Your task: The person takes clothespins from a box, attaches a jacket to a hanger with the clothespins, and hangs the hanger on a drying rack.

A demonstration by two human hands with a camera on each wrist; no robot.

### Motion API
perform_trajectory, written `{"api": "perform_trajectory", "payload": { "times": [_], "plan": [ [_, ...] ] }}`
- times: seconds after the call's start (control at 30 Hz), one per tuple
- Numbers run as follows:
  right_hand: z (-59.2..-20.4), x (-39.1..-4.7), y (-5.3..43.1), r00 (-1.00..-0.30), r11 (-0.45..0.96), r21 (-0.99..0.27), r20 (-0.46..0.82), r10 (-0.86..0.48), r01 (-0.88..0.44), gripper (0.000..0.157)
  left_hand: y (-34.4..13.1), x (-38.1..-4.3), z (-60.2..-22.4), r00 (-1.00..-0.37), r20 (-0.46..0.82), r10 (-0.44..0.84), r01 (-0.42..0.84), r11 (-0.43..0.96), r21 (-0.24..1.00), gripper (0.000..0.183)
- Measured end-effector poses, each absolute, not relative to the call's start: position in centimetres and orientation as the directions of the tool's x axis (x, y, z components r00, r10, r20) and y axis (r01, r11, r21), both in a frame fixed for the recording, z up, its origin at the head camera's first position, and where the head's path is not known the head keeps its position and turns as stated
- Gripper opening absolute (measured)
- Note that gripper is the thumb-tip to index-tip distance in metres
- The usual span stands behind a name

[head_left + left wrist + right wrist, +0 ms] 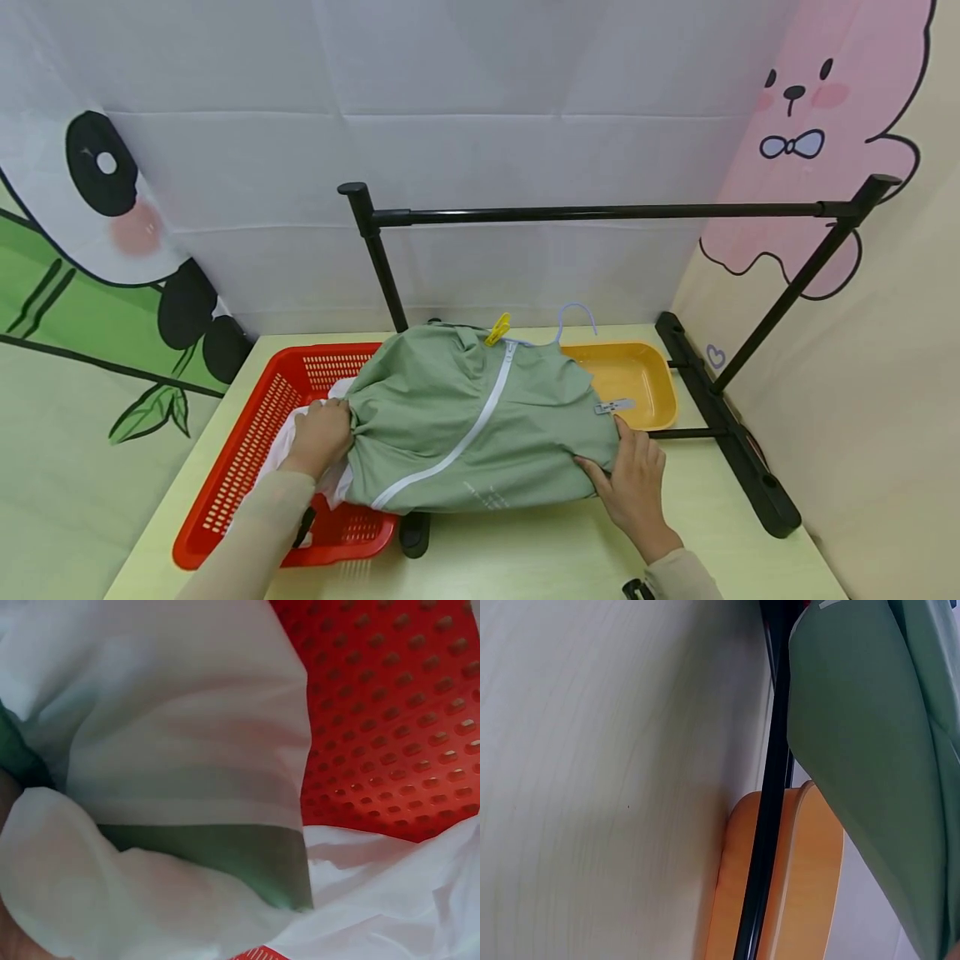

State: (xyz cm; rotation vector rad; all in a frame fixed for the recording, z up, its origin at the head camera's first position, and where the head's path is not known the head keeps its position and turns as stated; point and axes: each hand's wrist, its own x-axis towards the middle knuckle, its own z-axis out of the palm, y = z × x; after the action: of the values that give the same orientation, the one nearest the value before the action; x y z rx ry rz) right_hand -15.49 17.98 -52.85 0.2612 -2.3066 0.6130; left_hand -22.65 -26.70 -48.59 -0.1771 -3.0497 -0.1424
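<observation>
A light green jacket [442,417] with a white zipper [480,425] is held spread out above the table. My left hand [322,437] grips its bunched left side, over the red basket. With thumb and fingers, my right hand [633,479] pinches the lower right edge. A lavender hanger [576,307] shows its hook above the collar, the rest being mostly hidden by the jacket. Near the zipper's top sits a yellow clip [497,328]. White fabric [187,712] with a green band fills much of the left wrist view. Green cloth [877,750] hangs at right in the right wrist view.
A red perforated basket [240,450] with white cloth [281,442] in it stands at left. A yellow tray [652,375] lies behind the jacket. The black rack's top bar [600,212] spans above, and its right foot [735,433] rests on the table [750,558].
</observation>
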Motion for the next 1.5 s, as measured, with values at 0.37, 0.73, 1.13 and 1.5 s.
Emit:
{"api": "perform_trajectory", "payload": {
  "times": [0.37,0.73,1.13,1.5],
  "plan": [
    [-52.5,-15.6,18.4,-0.718,0.867,-0.356,0.696,-0.002,-0.348,0.096,-26.5,-22.4,-48.0,-0.983,0.143,0.114,0.127,0.988,0.086,0.017],
    [-52.2,-15.8,18.8,-0.717,0.868,-0.357,0.697,0.001,-0.346,0.096,-26.0,-22.3,-47.0,-0.976,0.184,0.115,0.133,0.987,0.086,0.017],
    [-52.2,-16.0,19.1,-0.725,0.870,-0.368,0.689,0.019,-0.328,0.098,-25.1,-22.3,-45.8,-0.964,0.244,0.109,0.137,0.985,0.101,0.016],
    [-52.2,-15.9,19.2,-0.719,0.871,-0.362,0.695,0.014,-0.334,0.098,-24.6,-21.8,-45.2,-0.952,0.282,0.124,0.157,0.983,0.098,0.011]
  ]
}}
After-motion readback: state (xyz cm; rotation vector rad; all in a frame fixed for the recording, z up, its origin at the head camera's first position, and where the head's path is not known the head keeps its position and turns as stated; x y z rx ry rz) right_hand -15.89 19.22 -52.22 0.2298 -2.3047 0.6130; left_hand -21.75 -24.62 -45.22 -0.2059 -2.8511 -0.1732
